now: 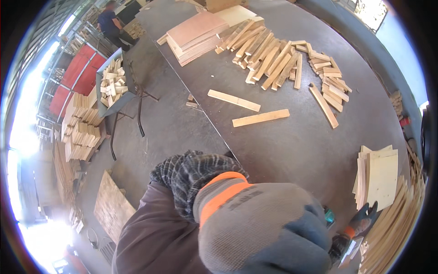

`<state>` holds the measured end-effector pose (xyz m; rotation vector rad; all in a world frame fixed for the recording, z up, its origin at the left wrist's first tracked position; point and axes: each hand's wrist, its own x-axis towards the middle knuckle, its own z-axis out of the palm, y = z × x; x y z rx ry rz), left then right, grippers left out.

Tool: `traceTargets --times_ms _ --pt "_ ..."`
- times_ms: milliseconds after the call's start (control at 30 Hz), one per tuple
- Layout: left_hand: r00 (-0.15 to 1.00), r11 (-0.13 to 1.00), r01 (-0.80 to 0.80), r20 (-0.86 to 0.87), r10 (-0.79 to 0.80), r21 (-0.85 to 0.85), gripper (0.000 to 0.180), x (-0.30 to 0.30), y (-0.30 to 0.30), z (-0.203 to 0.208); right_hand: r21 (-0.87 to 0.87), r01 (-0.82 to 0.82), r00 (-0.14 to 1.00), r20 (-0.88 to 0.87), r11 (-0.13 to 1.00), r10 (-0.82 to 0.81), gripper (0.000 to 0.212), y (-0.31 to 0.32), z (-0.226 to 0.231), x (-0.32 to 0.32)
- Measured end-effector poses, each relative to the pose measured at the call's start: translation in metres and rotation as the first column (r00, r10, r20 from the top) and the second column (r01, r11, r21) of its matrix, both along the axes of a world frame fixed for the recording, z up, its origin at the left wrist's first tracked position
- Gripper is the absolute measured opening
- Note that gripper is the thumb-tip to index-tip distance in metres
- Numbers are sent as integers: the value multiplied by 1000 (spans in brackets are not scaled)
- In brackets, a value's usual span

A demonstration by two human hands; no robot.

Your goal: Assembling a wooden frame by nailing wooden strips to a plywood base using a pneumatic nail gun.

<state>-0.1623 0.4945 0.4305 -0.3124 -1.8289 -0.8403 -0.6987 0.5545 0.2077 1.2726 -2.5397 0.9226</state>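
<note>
My left hand [264, 228], in a grey knit glove with a dark blue coating and an orange cuff band, fills the lower middle close to the camera. Its back faces me, and its fingers are hidden. Past it, a small part of a teal thing [329, 215] shows; its kind is unclear. My right hand [363, 220], also gloved, is far to the lower right with fingers apart. Its fingertips are by the lower edge of a stack of thin pale wooden boards [382, 178]; whether they touch is unclear. Long wooden strips [394, 223] lie beside that hand.
On the dark table [283, 155] lie two loose wooden slats [261, 118], a heap of wood sticks [269, 55] and a stack of reddish plywood sheets [194, 34]. Left of it stand a grey bin of offcuts [114, 82] and stacked boards [82, 125]. A person [112, 25] stands far left.
</note>
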Motion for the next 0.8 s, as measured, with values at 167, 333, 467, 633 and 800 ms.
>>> traceTargets --times_ms 167,333,467,633,800 --pt "995 992 -100 -19 102 83 31 81 -41 -18 -133 -75 932 344 988 117 54 -32 -1 119" --pt "978 975 -193 -60 200 106 26 194 -113 -52 180 -226 969 145 957 202 51 -32 -59 214" --pt "334 51 -848 457 825 528 28 295 -201 -161 230 -303 914 343 925 214 51 -18 -98 321" --pt "-326 -490 -870 672 665 62 64 465 -364 -325 395 -285 889 450 873 87 37 -8 -134 418" --pt "-543 -542 -783 760 356 -306 83 536 -460 -349 660 -401 820 568 635 -72 65 -17 -74 482"
